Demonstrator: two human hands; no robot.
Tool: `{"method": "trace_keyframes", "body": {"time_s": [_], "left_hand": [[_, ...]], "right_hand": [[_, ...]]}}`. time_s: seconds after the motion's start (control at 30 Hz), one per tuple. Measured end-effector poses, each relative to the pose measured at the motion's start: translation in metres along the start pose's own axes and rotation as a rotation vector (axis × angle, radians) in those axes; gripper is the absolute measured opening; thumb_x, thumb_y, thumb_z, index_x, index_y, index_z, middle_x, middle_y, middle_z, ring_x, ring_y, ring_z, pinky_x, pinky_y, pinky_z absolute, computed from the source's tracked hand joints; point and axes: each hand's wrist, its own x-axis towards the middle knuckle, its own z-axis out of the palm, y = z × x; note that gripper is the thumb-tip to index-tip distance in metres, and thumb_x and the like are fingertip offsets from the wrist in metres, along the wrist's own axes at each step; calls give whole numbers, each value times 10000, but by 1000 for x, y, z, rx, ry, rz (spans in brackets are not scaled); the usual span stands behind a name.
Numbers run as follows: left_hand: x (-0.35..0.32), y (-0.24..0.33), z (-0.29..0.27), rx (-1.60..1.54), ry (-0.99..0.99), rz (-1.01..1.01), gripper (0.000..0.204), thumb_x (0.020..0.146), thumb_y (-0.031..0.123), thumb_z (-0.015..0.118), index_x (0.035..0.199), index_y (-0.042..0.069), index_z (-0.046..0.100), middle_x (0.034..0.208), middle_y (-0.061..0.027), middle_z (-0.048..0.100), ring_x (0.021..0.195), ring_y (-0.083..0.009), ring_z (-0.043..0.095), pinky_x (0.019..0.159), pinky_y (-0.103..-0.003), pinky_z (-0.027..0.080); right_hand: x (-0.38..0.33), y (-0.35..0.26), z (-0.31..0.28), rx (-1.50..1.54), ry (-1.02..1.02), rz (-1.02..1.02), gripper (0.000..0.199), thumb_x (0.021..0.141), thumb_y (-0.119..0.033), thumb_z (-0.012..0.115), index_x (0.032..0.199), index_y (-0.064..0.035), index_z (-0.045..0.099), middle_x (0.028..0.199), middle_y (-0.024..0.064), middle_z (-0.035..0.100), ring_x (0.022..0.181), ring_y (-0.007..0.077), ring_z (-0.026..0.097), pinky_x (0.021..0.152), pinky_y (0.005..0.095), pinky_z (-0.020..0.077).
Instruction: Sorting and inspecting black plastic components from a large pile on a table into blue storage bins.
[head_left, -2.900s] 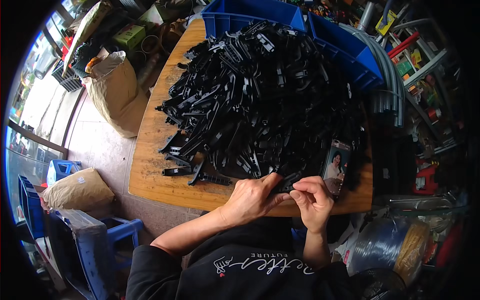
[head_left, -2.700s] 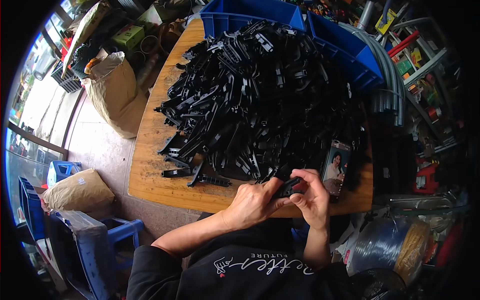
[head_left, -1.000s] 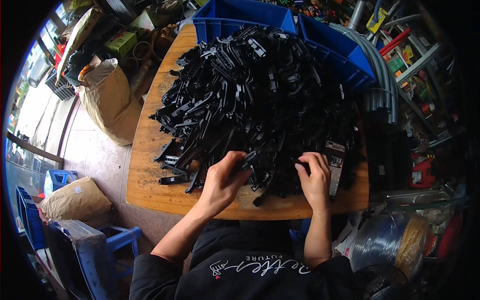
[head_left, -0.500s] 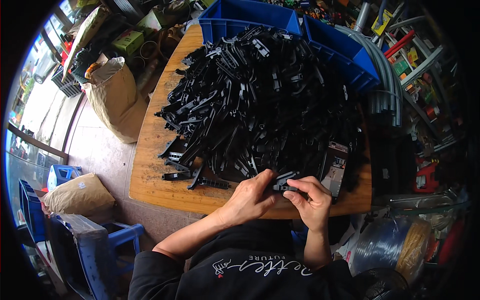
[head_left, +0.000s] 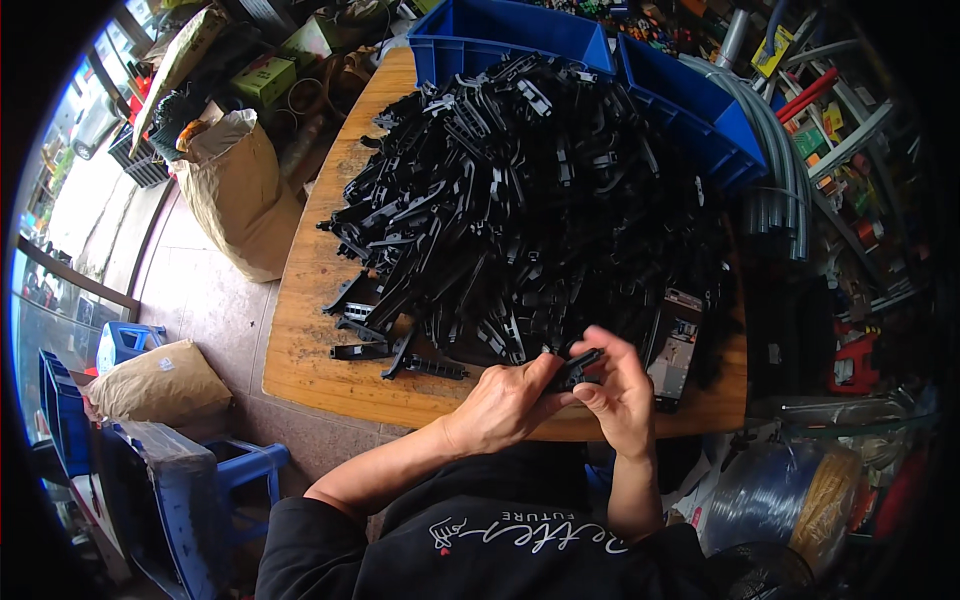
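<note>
A small black plastic part [head_left: 577, 371] is held between my two hands at the table's near edge. My left hand [head_left: 503, 405] is closed on its left end, thumb and fingers pressed together. My right hand [head_left: 622, 393] curves round the other end, its thumb below and its forefinger raised above; how firmly it touches the part is hard to make out. Just beyond the hands rises a big heap of similar black plastic parts [head_left: 480, 200]. Right of my right hand, a phone [head_left: 676, 345] with its screen lit leans at the edge of the heap.
The heap covers most of the wooden table [head_left: 300, 340]. Two blue bins, one the left bin [head_left: 500, 60] and one the right bin [head_left: 700, 130], stand along the far edge. Paper sacks [head_left: 240, 200] and a blue stool [head_left: 250, 465] are at left; coiled grey tubing [head_left: 785, 200] hangs at right.
The black part has tilted up at its right end. My right hand's fingers have lifted and loosened from their pinch, while my left hand keeps its hold. The view has shifted slightly.
</note>
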Motion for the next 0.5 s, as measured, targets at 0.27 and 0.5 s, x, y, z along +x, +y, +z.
{"method": "trace_keyframes", "body": {"time_s": [0.27,0.5], "left_hand": [[-5,-4,5,-131,59,91,266,825,201,681,894,-18,546,594,-107,502,478,-274,509,458,-348,391],[-5,0,2,-190,-1,27,292,845,236,657,932,-27,564,596,-109,515,471,-267,526,443,-344,390]], "right_hand": [[-9,5,-13,-82,-84,24,392,800,-183,734,1065,12,520,850,15,600,740,52,560,671,174,456],[5,-3,-18,-130,-156,-42,421,737,-214,789,996,6,541,820,28,597,708,58,573,614,182,470]]}}
